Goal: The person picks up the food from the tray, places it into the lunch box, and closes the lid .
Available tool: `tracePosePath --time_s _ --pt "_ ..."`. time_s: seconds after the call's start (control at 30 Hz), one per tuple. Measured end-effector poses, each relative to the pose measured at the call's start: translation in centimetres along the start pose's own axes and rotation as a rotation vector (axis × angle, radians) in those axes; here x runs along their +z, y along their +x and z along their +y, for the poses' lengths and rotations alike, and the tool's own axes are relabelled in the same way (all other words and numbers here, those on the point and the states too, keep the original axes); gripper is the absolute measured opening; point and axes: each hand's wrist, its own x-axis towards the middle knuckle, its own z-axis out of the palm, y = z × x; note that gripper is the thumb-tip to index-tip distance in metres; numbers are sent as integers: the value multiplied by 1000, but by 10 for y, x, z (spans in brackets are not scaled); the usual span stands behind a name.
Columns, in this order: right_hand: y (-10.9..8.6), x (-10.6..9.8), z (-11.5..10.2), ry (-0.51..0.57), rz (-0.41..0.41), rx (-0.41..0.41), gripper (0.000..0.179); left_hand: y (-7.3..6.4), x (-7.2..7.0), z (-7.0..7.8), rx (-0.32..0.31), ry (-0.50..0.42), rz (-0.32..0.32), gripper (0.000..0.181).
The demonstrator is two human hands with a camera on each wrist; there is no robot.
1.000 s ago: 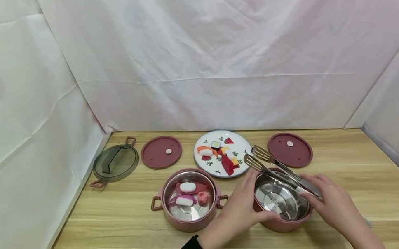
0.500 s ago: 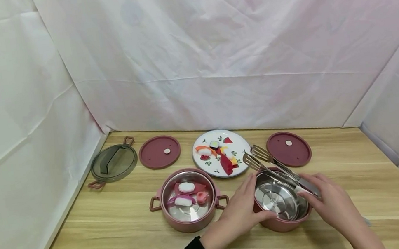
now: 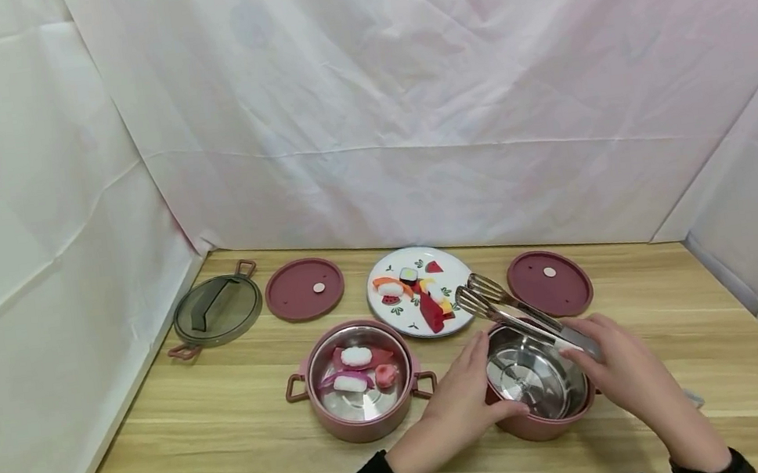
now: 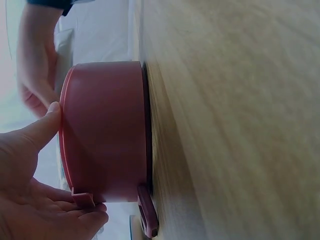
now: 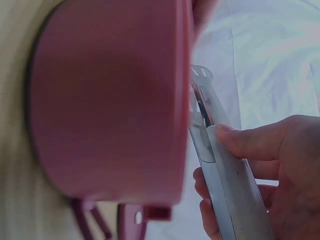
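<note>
My left hand (image 3: 459, 396) grips the side of a burgundy pot (image 3: 536, 430), thumb on its near rim and fingers on its left side. In the left wrist view the pot (image 4: 105, 130) stands upright on the table. My right hand (image 3: 632, 367) holds metal tongs (image 3: 580, 344) with slotted ends, slanted over the steel-lined pot. The right wrist view shows the tongs' handle (image 5: 240, 192) between thumb and fingers. No food is seen in this pot. The slotted ends stand above the right edge of a white plate (image 3: 453, 263) with toy sushi (image 3: 431, 310) on it.
Left of my left hand stands a second burgundy pot (image 3: 367, 430) holding toy sushi pieces (image 3: 356, 357). A glass lid (image 3: 230, 330) and a burgundy lid (image 3: 297, 294) lie at the back left. Another burgundy lid (image 3: 549, 290) lies behind the tongs. White cloth walls (image 3: 418, 208) surround the table.
My right hand and the tongs have shifted slightly up and left, so the slotted ends reach nearer the plate. My left hand still holds the pot.
</note>
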Motion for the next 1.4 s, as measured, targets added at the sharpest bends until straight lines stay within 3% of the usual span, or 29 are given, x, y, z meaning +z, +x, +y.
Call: tracePosePath --time_s 0.2,0.5,0.7,1.07,1.4 --pt "20 -10 -14 -41 -73 -59 42 -1 1 0 -4 36 -3 101" --pt "46 -11 -36 -107 -240 -60 41 -2 2 -2 -15 54 16 100" --pt "54 -7 -41 -122 -295 -53 39 -3 2 -1 -24 60 12 100" --pt "58 6 -47 -142 -249 -69 34 -7 3 -6 -21 57 3 100" --pt "52 -4 -41 -144 -156 -86 31 -2 2 -1 25 66 28 100"
